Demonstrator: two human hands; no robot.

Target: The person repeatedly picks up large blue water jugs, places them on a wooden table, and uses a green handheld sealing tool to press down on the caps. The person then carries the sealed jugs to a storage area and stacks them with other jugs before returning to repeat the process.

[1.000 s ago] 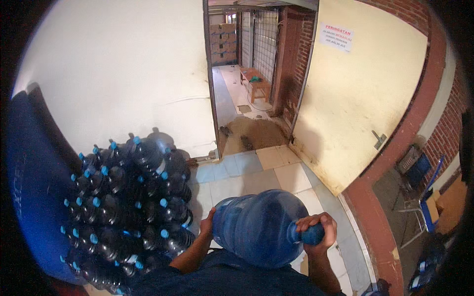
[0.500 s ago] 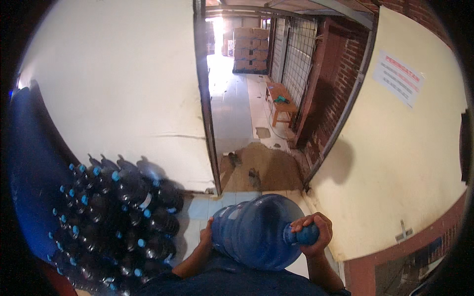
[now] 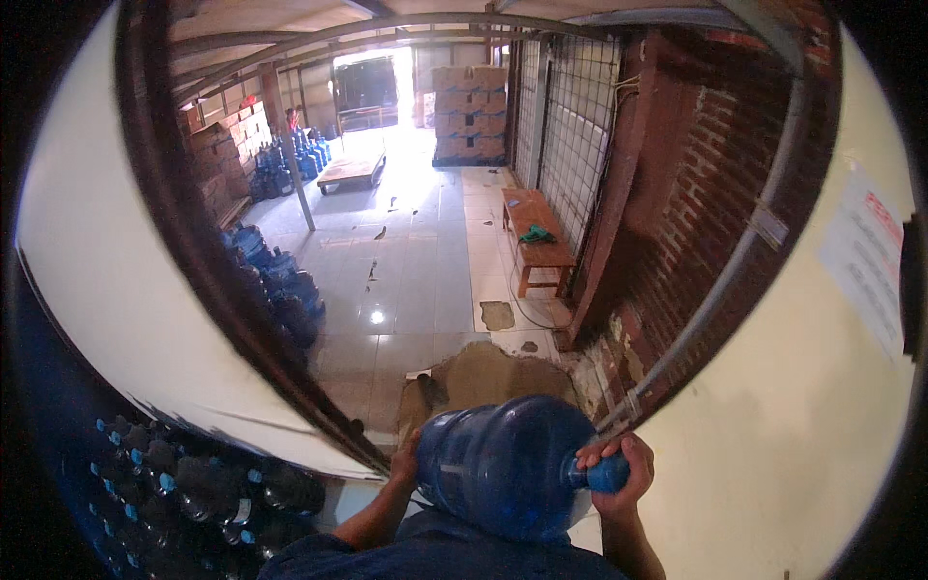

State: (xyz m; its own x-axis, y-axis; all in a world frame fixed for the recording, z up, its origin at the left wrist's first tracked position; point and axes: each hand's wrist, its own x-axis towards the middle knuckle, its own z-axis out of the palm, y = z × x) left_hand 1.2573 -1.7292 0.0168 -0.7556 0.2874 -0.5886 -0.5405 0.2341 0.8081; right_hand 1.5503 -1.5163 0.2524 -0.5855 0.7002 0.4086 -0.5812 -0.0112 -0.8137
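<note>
A large blue water jug lies sideways across the front of my body, its capped neck toward the right. My left hand presses against the jug's bottom end, the fingers partly hidden behind it. Wrapped round the neck and blue cap is my right hand, fingers curled over the top. Both forearms come up from the lower edge, and the jug hangs above the doorway floor.
Many capped jugs stand at the lower left. Through the doorway are a wooden bench with a green cloth, stacked cartons, a flat trolley and more blue jugs. A rough brown floor patch lies just ahead.
I have come closer to the doorway, and more of the room beyond shows. The jug stays held between both hands. The jugs at left have slid lower in view.
</note>
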